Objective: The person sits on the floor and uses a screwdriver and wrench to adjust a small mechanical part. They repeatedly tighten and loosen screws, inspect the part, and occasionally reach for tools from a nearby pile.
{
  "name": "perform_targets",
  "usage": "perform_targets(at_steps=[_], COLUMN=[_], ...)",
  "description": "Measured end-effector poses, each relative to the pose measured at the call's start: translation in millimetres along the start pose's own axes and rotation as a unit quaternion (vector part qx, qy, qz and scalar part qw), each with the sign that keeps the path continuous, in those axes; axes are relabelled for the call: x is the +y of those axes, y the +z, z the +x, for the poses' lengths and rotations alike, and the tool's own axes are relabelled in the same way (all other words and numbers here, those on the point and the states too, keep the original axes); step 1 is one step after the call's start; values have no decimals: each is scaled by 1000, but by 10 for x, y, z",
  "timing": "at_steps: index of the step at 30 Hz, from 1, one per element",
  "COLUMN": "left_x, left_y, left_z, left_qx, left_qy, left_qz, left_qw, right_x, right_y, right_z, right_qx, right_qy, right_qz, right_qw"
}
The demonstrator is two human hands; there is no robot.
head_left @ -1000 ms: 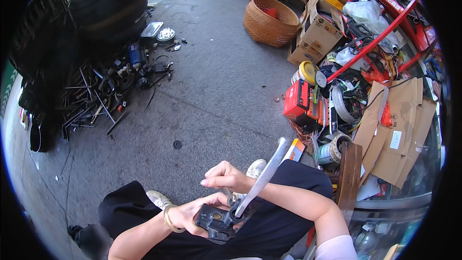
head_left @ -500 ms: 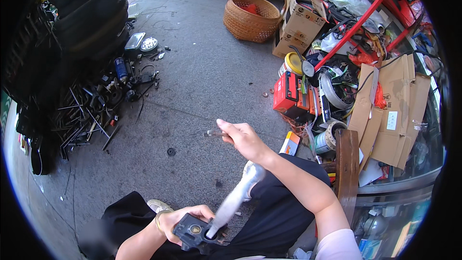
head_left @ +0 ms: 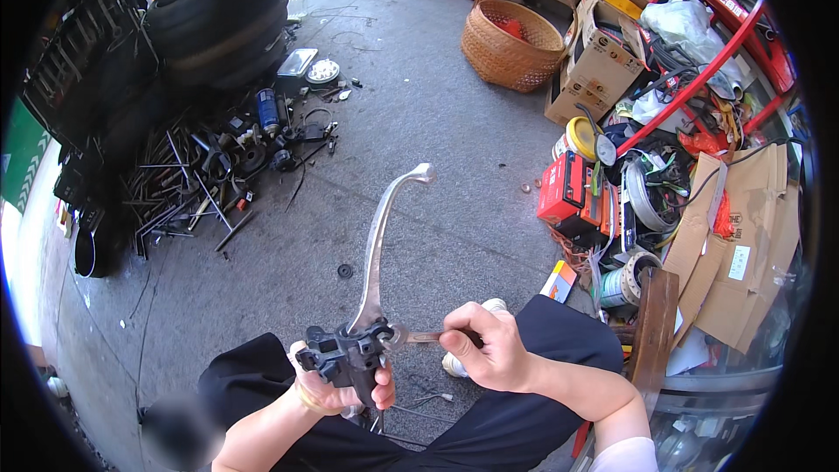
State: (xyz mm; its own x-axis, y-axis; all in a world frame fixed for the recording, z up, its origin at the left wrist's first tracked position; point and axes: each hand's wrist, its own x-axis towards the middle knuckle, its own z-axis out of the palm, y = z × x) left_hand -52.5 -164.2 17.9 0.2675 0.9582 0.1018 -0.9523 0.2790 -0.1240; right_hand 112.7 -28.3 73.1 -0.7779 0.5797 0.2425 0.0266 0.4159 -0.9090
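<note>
The left hand (head_left: 336,385) is clamping its fingers around the black lever bracket (head_left: 345,357) while the right hand (head_left: 489,345), fingers pinched on a thin metal tool (head_left: 424,337), is working at the silver brake lever's (head_left: 377,245) pivot, likely needing steady alignment next.

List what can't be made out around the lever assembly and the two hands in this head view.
- Tip of the thin tool in the right hand: too small to tell its type, and the fingers cover its handle.
- Underside of the black lever bracket: hidden by the left hand.
- Where the tool meets the silver lever: too small to tell.
- Loose tools by the tyres: tangled, bent by the fisheye rim.
</note>
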Motion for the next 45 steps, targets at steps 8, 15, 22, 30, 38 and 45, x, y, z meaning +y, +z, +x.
perform_targets(at_steps=[8, 15, 22, 30, 38, 45], left_x=[-1, 45, 89, 145, 24, 23], left_y=[-10, -49, -82, -52, 7, -35], left_z=[31, 24, 56, 54, 130, 121], left_qx=[16, 30, 52, 80, 140, 157], left_qy=[2, 7, -1, -62, -94, -115], left_qz=[-15, 6, -10, -12, -1, 20], left_qw=[1000, 1000, 999, 995, 986, 981], right_x=[51, -31, 19, -4, 35, -28], right_y=[50, 59, -81, -382, -612, -635], right_z=[-68, -92, 65, 220, 335, 406], right_qx=[6, -18, -49, -78, -136, -117], right_qy=[26, 73, -1, -86, -105, -182], right_qz=[0, -20, -94, -161, -257, -283], right_qw=[1000, 997, 994, 980, 951, 934])
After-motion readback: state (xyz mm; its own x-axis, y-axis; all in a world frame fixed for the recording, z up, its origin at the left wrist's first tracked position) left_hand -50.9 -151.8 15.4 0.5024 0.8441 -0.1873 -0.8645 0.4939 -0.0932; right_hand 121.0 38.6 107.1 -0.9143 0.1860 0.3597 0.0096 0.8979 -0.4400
